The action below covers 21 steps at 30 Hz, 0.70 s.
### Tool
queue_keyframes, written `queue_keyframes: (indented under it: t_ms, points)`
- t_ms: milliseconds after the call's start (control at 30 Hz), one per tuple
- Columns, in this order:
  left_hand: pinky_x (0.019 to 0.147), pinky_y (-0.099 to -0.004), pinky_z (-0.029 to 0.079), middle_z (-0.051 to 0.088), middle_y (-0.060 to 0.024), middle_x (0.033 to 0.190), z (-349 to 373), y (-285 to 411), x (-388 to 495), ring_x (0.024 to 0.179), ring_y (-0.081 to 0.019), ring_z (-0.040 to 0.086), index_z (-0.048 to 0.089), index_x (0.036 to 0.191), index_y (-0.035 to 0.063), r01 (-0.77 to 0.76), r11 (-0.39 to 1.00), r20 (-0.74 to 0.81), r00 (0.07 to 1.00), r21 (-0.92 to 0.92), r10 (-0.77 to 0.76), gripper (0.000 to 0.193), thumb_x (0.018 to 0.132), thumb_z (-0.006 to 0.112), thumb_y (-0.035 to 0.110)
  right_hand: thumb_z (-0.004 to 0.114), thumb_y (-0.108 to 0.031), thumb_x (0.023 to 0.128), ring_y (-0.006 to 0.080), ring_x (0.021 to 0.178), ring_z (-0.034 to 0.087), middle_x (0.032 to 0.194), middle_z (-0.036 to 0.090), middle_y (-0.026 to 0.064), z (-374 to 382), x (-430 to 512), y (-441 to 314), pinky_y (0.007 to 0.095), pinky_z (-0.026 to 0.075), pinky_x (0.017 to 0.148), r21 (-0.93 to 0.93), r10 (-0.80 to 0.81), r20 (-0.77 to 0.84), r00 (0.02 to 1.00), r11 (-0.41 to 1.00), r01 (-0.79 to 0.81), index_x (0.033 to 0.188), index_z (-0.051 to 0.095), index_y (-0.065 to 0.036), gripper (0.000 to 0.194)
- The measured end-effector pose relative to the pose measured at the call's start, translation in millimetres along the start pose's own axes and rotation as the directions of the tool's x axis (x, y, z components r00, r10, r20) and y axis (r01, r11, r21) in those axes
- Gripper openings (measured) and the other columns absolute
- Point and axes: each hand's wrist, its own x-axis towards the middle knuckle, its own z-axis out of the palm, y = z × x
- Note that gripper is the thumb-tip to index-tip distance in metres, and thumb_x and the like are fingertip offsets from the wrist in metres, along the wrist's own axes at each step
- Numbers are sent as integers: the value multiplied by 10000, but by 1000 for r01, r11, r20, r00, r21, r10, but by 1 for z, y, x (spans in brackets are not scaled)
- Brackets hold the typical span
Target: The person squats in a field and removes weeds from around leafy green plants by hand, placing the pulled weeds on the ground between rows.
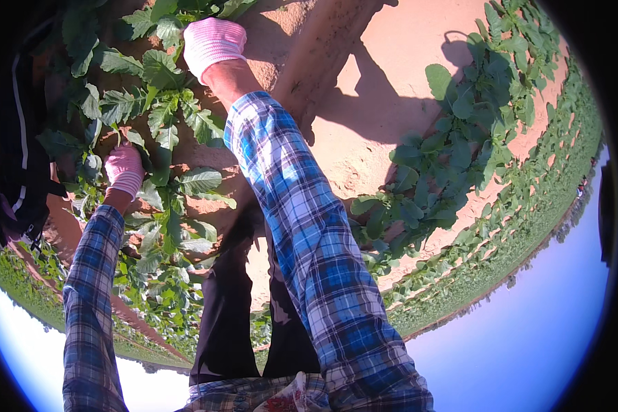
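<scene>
My left hand (124,170), in a pink-and-white striped knit glove, is down among toothed green leaves of a vegetable row (162,116). Its fingers point into the foliage near the soil, and their tips are hidden. Farther forward, my right hand (215,45) wears a matching glove and is bent at the row's edge, beside leaves (169,31) at the top. The back of that hand faces me, so whatever its fingers touch is out of sight. Both forearms are in blue plaid sleeves (298,195).
A dark item with a pale stripe (23,129) and a zipper stands close on the left. Bare sandy soil (350,165) separates my row from another leafy row (458,139) on the right. My dark trouser legs (226,314) are below; more rows extend behind.
</scene>
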Motion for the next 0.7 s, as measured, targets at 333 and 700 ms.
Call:
queue_keyframes:
  t_ms: [333, 700]
  points:
    - [730, -343, 525, 582, -126, 1013, -21, 1, -6, 919, -248, 617, 477, 1088, 28, 43, 995, 54, 997, 89, -48, 638, 638, 779, 365, 573, -294, 773, 358, 622, 600, 642, 602, 176, 34, -53, 39, 439, 471, 568, 493, 219, -434, 874, 869, 27, 773, 614, -28, 269]
    - [693, -402, 493, 610, -165, 913, -4, -43, 12, 769, -313, 607, 559, 1016, 40, -283, 730, -471, 880, -621, -59, 318, 757, 622, 215, 572, -95, 862, 84, 511, 485, 671, 563, 35, 66, -282, 182, 231, 419, 488, 841, 583, -290, 759, 534, -89, 1122, 535, -3, 277]
